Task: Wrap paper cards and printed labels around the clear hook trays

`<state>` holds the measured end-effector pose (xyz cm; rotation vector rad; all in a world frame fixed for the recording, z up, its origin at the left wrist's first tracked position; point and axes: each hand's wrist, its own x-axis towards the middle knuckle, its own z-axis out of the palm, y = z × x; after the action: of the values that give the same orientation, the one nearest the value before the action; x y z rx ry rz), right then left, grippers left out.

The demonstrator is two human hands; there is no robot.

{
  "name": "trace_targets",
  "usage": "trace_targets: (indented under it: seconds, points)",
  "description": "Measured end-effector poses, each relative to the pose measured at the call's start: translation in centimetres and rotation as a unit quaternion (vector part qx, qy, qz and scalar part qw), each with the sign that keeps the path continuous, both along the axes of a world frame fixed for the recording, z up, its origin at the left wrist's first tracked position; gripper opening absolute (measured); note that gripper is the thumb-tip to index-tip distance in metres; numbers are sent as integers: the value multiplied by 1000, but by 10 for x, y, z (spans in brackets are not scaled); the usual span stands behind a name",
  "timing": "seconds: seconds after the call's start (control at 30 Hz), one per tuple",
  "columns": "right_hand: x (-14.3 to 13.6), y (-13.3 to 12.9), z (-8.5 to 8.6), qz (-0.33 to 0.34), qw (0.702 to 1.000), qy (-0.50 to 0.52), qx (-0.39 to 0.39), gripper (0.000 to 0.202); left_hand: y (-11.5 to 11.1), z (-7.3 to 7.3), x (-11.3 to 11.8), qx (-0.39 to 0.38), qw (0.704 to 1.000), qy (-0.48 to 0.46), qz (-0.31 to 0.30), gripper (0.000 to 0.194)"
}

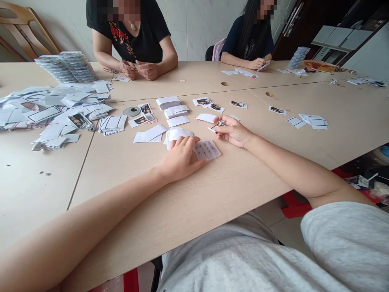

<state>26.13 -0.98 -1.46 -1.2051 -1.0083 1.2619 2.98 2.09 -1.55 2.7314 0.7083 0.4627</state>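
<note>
My left hand rests on the table with its thumb and forefinger around the left side of a flat, clear plastic case. Dark marks show through the case. The other fingers of that hand lie against a small pile of white cards. Just beyond the case, my right hand pinches a small card with a dark picture, partly hidden by the fingers. A blank white card lies right behind those fingertips.
Stacked white cards, a grey tape roll and picture cards lie ahead. At left are a large heap of cards and stacked clear cases. Two people sit opposite, their hands on small items.
</note>
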Motion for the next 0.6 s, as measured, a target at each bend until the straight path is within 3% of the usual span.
trace_targets:
  seconds: [0.13,0.27,0.4,0.6]
  points:
    - [-13,-6,-2,-39,988,-98,109,39,1,-1,0,-18,999,-28,3,52]
    - [-32,-19,3,-69,944,-243,211,32,2,3,1,-64,993,-94,9,36]
    - [-45,-31,9,-74,905,-333,253,30,5,7,2,-135,977,-160,34,34]
    - [-48,-35,9,-35,884,-371,282,29,9,7,2,-178,965,-190,39,30]
